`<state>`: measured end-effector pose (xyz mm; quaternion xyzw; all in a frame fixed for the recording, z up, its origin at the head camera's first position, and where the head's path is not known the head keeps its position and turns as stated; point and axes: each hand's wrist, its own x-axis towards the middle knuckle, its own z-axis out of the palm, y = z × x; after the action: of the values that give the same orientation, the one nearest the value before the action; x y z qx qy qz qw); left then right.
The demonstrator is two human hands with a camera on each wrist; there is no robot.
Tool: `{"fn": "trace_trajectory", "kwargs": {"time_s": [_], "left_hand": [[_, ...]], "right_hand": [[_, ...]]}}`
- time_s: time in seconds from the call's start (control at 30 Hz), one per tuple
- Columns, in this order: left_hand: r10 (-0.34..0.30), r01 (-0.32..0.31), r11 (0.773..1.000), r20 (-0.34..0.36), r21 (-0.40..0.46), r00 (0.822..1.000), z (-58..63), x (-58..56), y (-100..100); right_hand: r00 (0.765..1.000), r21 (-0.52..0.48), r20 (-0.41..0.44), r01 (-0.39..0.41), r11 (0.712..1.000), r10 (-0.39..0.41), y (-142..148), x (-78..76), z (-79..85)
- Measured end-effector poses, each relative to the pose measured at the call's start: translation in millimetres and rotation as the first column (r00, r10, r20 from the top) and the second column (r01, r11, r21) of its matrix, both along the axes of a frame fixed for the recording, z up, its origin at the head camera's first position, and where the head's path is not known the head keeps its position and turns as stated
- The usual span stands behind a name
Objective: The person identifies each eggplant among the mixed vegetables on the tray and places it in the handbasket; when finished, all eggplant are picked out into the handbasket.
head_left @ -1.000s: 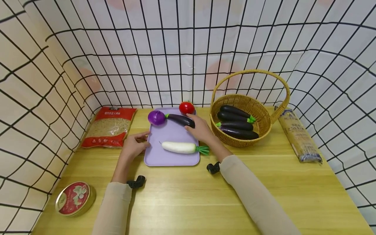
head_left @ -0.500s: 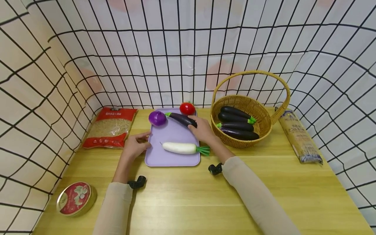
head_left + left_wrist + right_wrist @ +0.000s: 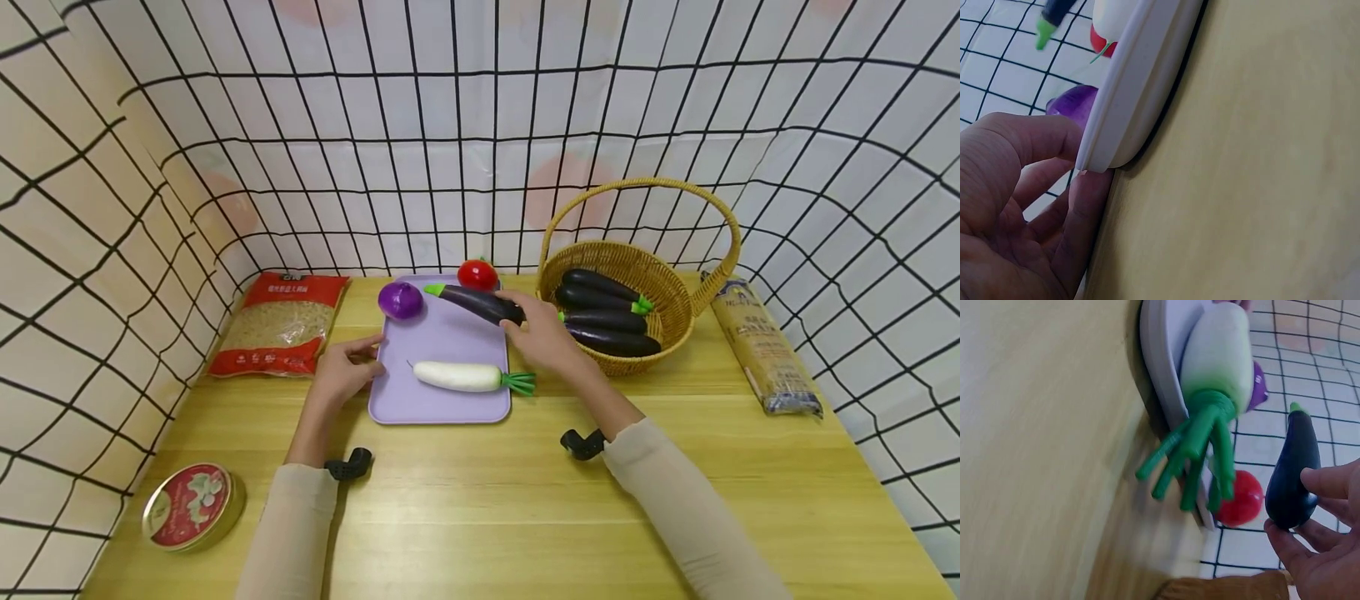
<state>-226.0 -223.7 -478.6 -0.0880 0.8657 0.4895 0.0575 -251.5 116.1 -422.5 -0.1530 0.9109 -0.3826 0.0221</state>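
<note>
A dark eggplant (image 3: 480,304) with a green cap is lifted above the lilac tray (image 3: 442,411). My right hand (image 3: 546,335) pinches its thick end between thumb and fingers, close to the basket's left rim; the right wrist view shows this eggplant (image 3: 1294,469) in the fingertips. My left hand (image 3: 345,372) holds the tray's left edge, and the left wrist view has the rim (image 3: 1116,112) between its digits (image 3: 1088,187). On the tray lie a purple onion-like vegetable (image 3: 401,301), a red tomato (image 3: 477,275) and a white radish (image 3: 457,377), its green leaves overhanging the right edge.
A wicker basket (image 3: 551,342) with a tall handle holds several eggplants (image 3: 611,321) right of the tray. A red food bag (image 3: 276,325) lies left, a long packet (image 3: 765,348) far right, and a round tin (image 3: 193,508) near left. Black wire mesh (image 3: 495,133) encloses the table.
My right hand has raised the eggplant off the tray and carried it right, toward the basket. The left hand has stayed at the tray's edge.
</note>
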Motion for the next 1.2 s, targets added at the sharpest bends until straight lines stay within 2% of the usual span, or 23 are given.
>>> {"fn": "trace_trajectory", "kwargs": {"time_s": [0.23,0.37,0.57,0.77,0.97,1.1,1.2], "left_hand": [[0.005,-0.005,1.0,0.009,0.002,1.0,1.0,0.4,0.8],[0.011,-0.011,1.0,0.008,0.002,1.0,1.4,0.7,0.4],[0.007,-0.007,1.0,0.01,-0.008,1.0,1.4,0.8,-0.8],[0.011,-0.011,1.0,0.021,-0.003,1.0,2.3,0.4,-1.2],[0.008,-0.008,1.0,0.02,-0.003,1.0,2.1,0.1,-1.5],[0.008,-0.008,1.0,0.021,-0.005,1.0,1.3,0.7,-0.9],[0.007,-0.007,1.0,0.014,-0.005,1.0,0.9,0.7,-0.1]], "right_hand": [[0.999,-0.025,-0.036,-0.02,1.0,0.019,31.1,15.9,13.7],[0.997,-0.009,-0.081,-0.02,1.0,0.019,54.3,22.6,16.3],[0.995,0.008,-0.097,0.005,1.0,-0.004,86.8,30.0,19.5],[0.992,0.045,-0.12,0.041,0.998,-0.035,119.0,34.0,25.4],[0.987,0.01,-0.138,0.084,0.996,-0.082,153.1,34.3,25.7],[0.986,-0.02,-0.121,0.111,0.994,-0.113,170.4,31.2,25.2],[0.985,0.011,-0.086,0.148,0.989,-0.147,181.2,27.6,23.8]]}}
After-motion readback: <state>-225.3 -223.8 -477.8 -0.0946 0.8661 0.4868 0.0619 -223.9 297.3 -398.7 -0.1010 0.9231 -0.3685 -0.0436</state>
